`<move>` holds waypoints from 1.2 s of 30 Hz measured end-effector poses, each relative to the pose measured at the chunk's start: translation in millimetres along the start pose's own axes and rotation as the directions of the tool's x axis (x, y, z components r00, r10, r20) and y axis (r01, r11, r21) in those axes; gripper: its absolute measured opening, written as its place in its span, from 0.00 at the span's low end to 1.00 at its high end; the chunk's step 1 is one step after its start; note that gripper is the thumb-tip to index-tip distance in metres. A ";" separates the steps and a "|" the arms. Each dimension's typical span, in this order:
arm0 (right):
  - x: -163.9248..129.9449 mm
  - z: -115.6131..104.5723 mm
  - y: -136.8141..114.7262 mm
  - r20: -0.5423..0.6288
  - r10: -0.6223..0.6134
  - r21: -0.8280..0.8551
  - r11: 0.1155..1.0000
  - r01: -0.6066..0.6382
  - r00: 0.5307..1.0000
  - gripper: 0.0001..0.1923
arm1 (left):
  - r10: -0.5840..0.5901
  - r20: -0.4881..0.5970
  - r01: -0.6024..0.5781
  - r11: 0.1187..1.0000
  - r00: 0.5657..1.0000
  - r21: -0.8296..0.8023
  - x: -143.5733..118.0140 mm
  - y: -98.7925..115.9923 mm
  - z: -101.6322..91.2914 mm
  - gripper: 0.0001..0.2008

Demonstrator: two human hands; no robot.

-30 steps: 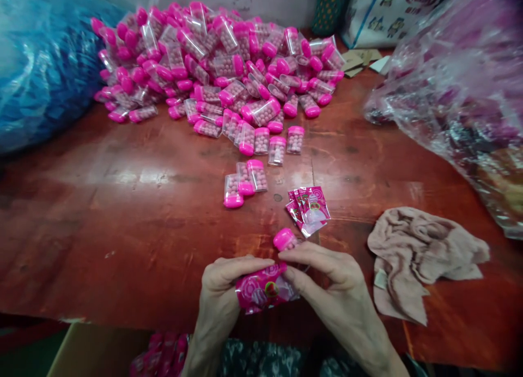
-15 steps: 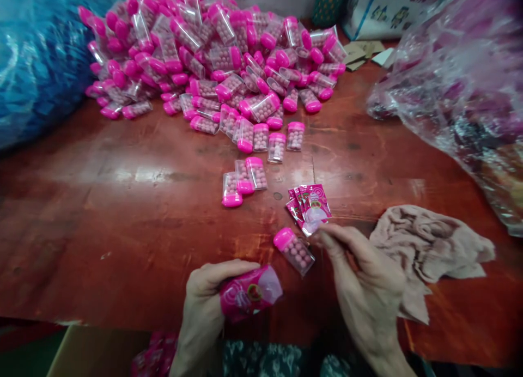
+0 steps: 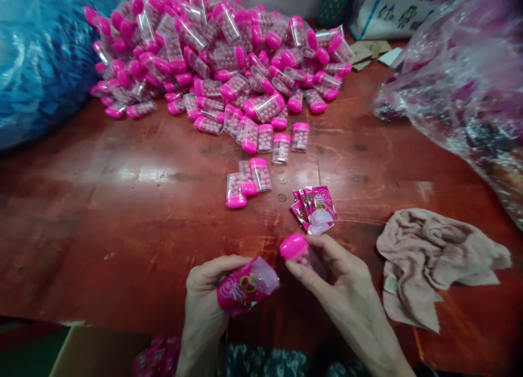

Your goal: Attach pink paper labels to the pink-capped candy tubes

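Observation:
My left hand (image 3: 208, 290) is closed around a pink printed candy pouch (image 3: 245, 287), its clear end pointing right. Between the thumb and fingers of my right hand (image 3: 337, 273) is a small clear candy bottle (image 3: 296, 249) with a bright pink cap and pink balls inside. The bottle's lower part is partly hidden by the fingers. Just beyond it lies a small fanned stack of flat pink pouches (image 3: 321, 205). Three more candy bottles (image 3: 261, 175) lie together farther left, apart from both hands.
A big heap of capped candy bottles (image 3: 229, 61) covers the table's back. A blue plastic bag (image 3: 44, 66) stands left, and a clear plastic bag (image 3: 457, 93) right. A crumpled beige cloth (image 3: 433, 257) lies right of my hand. Below the front edge is a cardboard box (image 3: 98, 352).
My right hand has moved from the pouch stack to the nearby candy bottle and gripped it. The pouch in my left hand has tilted a little and its clear end looks wider.

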State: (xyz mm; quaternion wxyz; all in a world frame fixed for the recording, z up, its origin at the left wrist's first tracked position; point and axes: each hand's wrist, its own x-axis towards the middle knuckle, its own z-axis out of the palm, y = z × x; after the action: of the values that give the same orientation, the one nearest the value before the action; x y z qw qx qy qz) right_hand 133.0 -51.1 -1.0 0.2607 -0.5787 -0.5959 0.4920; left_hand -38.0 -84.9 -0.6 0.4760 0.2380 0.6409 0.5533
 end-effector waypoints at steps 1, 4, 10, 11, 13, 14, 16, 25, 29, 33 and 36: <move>-0.2 -3.2 -2.6 0.051 0.014 0.079 0.997 -0.018 0.999 0.14 | 0.017 0.020 -0.018 0.999 1.000 0.048 -0.4 0.7 0.9 0.11; 0.5 -11.4 -9.6 0.199 0.002 0.206 0.978 -0.044 0.980 0.16 | 0.020 0.086 -0.032 0.990 0.996 0.141 -0.5 2.4 2.5 0.10; 7.7 -24.0 -12.0 0.370 -0.057 0.270 0.962 -0.048 0.927 0.14 | -0.016 0.198 -0.009 0.992 0.980 0.125 4.3 2.2 1.5 0.10; 9.2 -25.3 -11.6 0.397 -0.047 0.282 0.957 -0.073 0.917 0.13 | -0.034 0.202 0.009 0.993 0.979 0.120 4.9 1.7 2.0 0.10; 11.7 -27.3 -10.8 0.443 -0.029 0.301 0.946 -0.118 0.896 0.13 | -0.073 0.210 0.052 0.993 0.975 0.101 5.6 0.5 3.9 0.10; 12.7 -27.9 -10.7 0.459 -0.026 0.311 0.941 -0.134 0.888 0.13 | -0.094 0.219 0.077 0.993 0.971 0.085 5.6 -0.1 5.2 0.10; 14.2 -28.9 -10.9 0.481 -0.024 0.333 0.930 -0.158 0.876 0.14 | -0.125 0.221 0.116 0.992 0.967 0.052 5.5 -1.4 7.9 0.10; 13.1 -28.3 -3.0 0.529 -0.001 0.325 0.924 -0.201 0.849 0.18 | -0.124 0.263 0.128 0.992 0.957 0.001 9.1 -6.7 9.3 0.09; 15.2 -25.6 2.1 0.586 -0.010 0.349 0.906 -0.241 0.810 0.19 | -0.078 0.254 0.091 0.995 0.964 -0.038 8.6 -9.3 9.0 0.09; 16.4 -23.3 0.9 0.577 0.000 0.293 0.933 -0.208 0.817 0.16 | -0.054 0.231 0.064 0.997 0.971 -0.036 9.6 -7.2 10.1 0.07; 13.4 -21.2 -1.2 0.512 0.028 0.298 0.932 -0.208 0.859 0.15 | -0.088 0.158 0.109 0.986 0.984 -0.127 9.9 -1.6 10.4 0.06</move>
State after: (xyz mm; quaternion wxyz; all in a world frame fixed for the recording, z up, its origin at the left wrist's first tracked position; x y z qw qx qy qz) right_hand 148.5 -32.2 4.7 0.1635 -0.4131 -0.5107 0.7361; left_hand -32.8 -72.1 -4.9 0.5652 0.2145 0.5750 0.5514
